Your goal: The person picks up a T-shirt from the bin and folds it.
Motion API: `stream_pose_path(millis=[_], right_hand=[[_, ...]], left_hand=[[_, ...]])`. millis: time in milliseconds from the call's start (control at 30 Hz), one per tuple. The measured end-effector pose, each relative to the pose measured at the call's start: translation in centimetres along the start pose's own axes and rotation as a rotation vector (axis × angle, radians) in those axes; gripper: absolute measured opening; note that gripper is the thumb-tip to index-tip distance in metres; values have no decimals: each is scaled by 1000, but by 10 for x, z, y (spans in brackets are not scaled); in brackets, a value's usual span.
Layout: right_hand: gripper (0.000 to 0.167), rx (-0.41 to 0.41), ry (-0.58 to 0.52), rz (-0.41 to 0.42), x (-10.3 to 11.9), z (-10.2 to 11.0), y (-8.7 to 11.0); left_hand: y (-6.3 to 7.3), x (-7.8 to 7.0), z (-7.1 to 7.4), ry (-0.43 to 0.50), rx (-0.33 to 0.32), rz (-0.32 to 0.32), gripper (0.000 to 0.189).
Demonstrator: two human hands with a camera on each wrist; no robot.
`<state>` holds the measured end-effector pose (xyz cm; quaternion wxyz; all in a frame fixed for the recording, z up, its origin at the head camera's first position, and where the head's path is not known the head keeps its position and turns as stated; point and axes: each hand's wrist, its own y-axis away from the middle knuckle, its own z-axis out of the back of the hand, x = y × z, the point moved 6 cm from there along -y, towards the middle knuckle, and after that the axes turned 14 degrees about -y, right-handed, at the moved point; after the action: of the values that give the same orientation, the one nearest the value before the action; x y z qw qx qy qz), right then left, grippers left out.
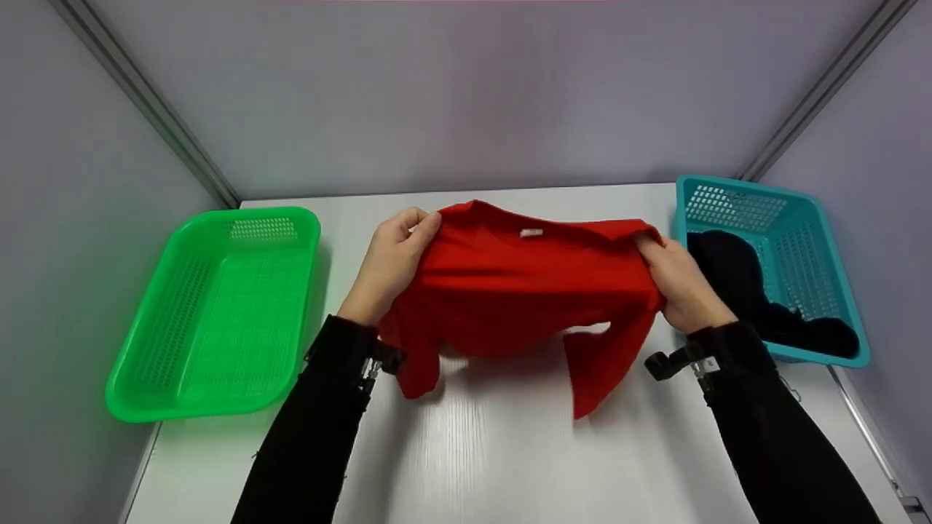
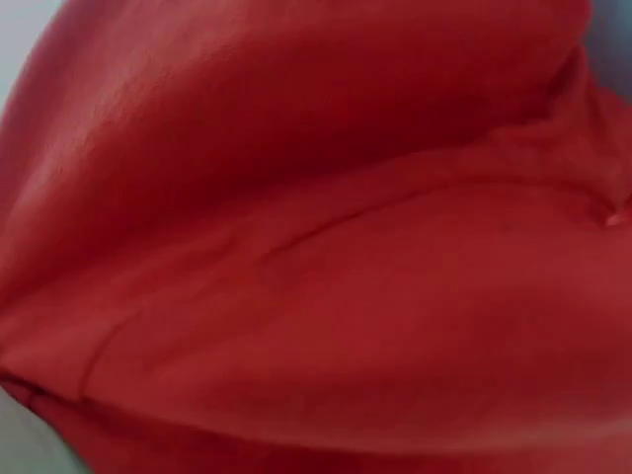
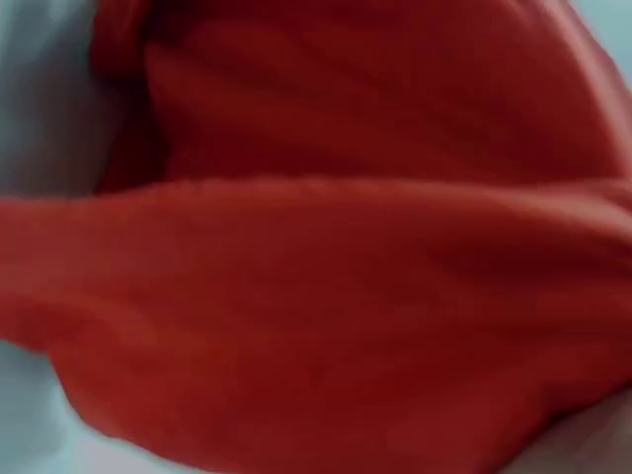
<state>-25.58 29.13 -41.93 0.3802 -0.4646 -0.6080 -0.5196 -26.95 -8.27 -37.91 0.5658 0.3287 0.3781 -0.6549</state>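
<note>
A red long-sleeved top (image 1: 524,269) hangs spread between both hands above the table, its neckline with a small white label at the upper edge. My left hand (image 1: 393,258) pinches the garment's left shoulder between thumb and fingers. At the opposite shoulder my right hand (image 1: 681,280) grips the cloth, with some fingers hidden by fabric. Both sleeves dangle toward the tabletop. Red cloth (image 2: 326,296) fills most of the left wrist view. In the right wrist view, folds of the red top (image 3: 326,316) cover most of the picture, with a bit of hand at the lower right corner.
On the left stands a green plastic basket (image 1: 309,291) with nothing seen inside. A blue basket (image 1: 837,255) at the right holds black cloth (image 1: 728,269). Grey panels (image 1: 480,94) enclose the white table (image 1: 466,451) at the back and sides.
</note>
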Motion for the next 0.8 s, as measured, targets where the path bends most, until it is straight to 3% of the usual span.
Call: stream_pose_path(millis=[100,267,333,467,567,633,700,800], right_hand=[[55,16,112,-53,-8,-2,-3],[40,38,339,-31,-24,11,-9],[31,17,432,2,-27,21,-10],[32,-56,626,108,-24,31,-7],[33,-122,685,186,-18,32,-5],[33,-162,676,210,-13,33,-3],[34,-171,587,190,-9,35,-2],[36,-117,281,142,-4,35,-1]], left_hand=[[-1,7,-4,-35,40,75,32],[0,38,-10,-129,127,173,17],[0,51,-9,-181,145,179,17],[0,65,-7,-257,114,160,20],[-2,65,-5,-281,42,148,17],[-4,61,-2,-313,-23,129,16],[-7,53,2,-362,-102,115,15],[-13,41,7,-419,-195,119,14]])
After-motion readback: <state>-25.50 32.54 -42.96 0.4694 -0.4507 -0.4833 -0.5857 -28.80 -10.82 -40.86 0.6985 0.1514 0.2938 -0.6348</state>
